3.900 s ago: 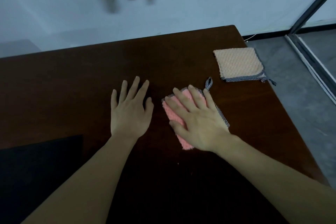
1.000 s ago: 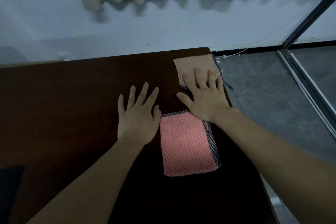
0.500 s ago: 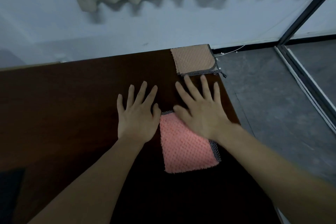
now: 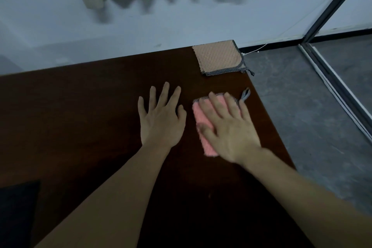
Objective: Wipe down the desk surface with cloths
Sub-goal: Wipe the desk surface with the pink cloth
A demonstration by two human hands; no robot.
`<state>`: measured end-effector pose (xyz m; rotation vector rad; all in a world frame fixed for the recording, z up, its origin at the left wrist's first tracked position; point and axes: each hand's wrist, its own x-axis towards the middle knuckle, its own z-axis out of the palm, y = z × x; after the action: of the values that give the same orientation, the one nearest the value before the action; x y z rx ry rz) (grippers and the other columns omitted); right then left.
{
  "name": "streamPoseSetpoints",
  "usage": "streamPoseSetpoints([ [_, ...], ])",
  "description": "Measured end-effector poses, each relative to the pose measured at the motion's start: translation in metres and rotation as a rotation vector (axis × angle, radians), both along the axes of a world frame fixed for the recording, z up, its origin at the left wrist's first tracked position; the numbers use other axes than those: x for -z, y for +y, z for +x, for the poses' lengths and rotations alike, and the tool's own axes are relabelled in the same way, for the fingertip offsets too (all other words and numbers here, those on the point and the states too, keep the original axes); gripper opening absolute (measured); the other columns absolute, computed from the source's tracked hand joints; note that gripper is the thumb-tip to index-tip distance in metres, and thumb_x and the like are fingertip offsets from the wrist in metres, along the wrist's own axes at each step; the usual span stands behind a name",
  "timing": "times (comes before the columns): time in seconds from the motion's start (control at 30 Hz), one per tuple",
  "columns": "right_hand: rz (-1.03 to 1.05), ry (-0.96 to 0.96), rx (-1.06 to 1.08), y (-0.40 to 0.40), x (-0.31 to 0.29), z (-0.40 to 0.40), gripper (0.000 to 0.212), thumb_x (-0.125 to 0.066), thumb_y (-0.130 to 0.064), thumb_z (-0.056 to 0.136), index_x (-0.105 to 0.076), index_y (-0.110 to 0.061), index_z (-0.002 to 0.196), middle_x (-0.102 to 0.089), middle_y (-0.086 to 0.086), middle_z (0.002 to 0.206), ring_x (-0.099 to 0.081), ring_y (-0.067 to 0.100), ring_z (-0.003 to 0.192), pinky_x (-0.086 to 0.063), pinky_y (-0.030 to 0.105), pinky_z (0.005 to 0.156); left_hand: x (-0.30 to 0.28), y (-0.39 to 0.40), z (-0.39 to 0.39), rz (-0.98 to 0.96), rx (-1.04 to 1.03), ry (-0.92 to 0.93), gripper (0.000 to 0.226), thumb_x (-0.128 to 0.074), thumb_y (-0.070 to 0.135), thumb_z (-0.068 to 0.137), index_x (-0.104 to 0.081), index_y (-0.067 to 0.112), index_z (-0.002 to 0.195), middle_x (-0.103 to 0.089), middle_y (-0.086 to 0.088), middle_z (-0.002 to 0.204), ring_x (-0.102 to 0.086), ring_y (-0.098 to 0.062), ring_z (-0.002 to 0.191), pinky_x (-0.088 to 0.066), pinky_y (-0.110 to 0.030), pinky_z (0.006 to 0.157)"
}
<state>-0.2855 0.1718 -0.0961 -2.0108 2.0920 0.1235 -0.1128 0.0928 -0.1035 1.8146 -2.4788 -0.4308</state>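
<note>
**Pink cloth under the right palm, wiping near the desk's right edge**

The job looked to be in mid-course rather than near its end. The right hand point(image 4: 227, 127) lay flat on the pink cloth point(image 4: 203, 125), fingers spread and pressed down, not curled around it; this grip was open, a palm press and no pinch. The hand showed motion blur, which suggested a wiping stroke under way. The cloth sat on the dark wooden desk point(image 4: 90, 106) close to its right edge, with its grey hanging loop point(image 4: 245, 93) poking out beyond the fingertips toward that edge. Most of the cloth was hidden beneath the hand; a pink strip showed on the thumb side and past the heel of the palm.

The left hand point(image 4: 161, 119) rested flat on bare wood just beside the pink cloth, fingers apart, holding nothing, and seemed to serve only as a brace.

A second, tan cloth point(image 4: 219, 58) lay folded at the far right corner of the desk, well apart from both hands and untouched.

How much of the surface was already clean could not be told: the dark wood showed no clear streaks or dirt. Judging by position, the wide stretch to the left and the near part by a black item point(image 4: 16, 213) at the lower left were likely left to do.
</note>
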Motion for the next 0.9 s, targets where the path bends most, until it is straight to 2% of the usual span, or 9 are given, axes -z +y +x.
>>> streamPoseSetpoints([
  [0.2,-0.028,0.016,0.095,-0.048,0.004,-0.033,0.064,-0.005,-0.060,0.102,0.010,-0.037,0.161,0.012,-0.006,0.170,0.013,0.028,0.156,0.008,0.054,0.124,0.000,0.000,-0.001,-0.008,0.005,-0.003,0.058,-0.020,0.047,0.106,-0.002,0.041,0.160,0.008,0.008,0.170,0.014,-0.021,0.155,0.007,-0.053,0.124],
  [0.37,0.005,0.005,0.005,-0.008,0.000,-0.022,0.068,0.003,-0.063,0.098,0.018,-0.036,0.159,0.022,-0.006,0.167,0.022,0.028,0.154,0.012,0.054,0.124,-0.001,-0.001,-0.002,0.006,-0.006,-0.012,0.058,-0.020,0.047,0.105,-0.001,0.042,0.160,0.009,0.008,0.169,0.014,-0.021,0.155,0.007,-0.053,0.124],
  [0.53,0.011,0.030,-0.070,0.003,0.000,-0.030,0.066,-0.004,-0.066,0.101,0.015,-0.040,0.159,0.025,-0.009,0.165,0.026,0.023,0.153,0.018,0.049,0.122,0.000,-0.001,-0.003,-0.013,-0.016,-0.016,0.059,-0.019,0.048,0.104,-0.002,0.041,0.160,0.008,0.008,0.170,0.013,-0.022,0.155,0.007,-0.053,0.124],
  [0.73,-0.012,0.044,0.004,-0.058,0.010,-0.053,0.069,-0.006,-0.065,0.100,0.009,-0.037,0.161,0.013,-0.005,0.170,0.014,0.028,0.156,0.009,0.053,0.124,0.001,0.000,-0.003,-0.014,-0.020,-0.024,0.058,-0.019,0.048,0.105,-0.002,0.042,0.160,0.008,0.010,0.169,0.014,-0.020,0.155,0.008,-0.051,0.124],
  [0.9,-0.004,0.037,-0.002,-0.023,0.003,-0.047,0.075,0.004,-0.065,0.094,0.009,-0.033,0.162,0.014,-0.001,0.170,0.012,0.031,0.156,0.010,0.053,0.124,-0.001,0.000,-0.004,-0.009,-0.023,-0.025,0.058,-0.020,0.049,0.105,-0.003,0.043,0.160,0.008,0.011,0.169,0.014,-0.020,0.155,0.008,-0.051,0.125],
])
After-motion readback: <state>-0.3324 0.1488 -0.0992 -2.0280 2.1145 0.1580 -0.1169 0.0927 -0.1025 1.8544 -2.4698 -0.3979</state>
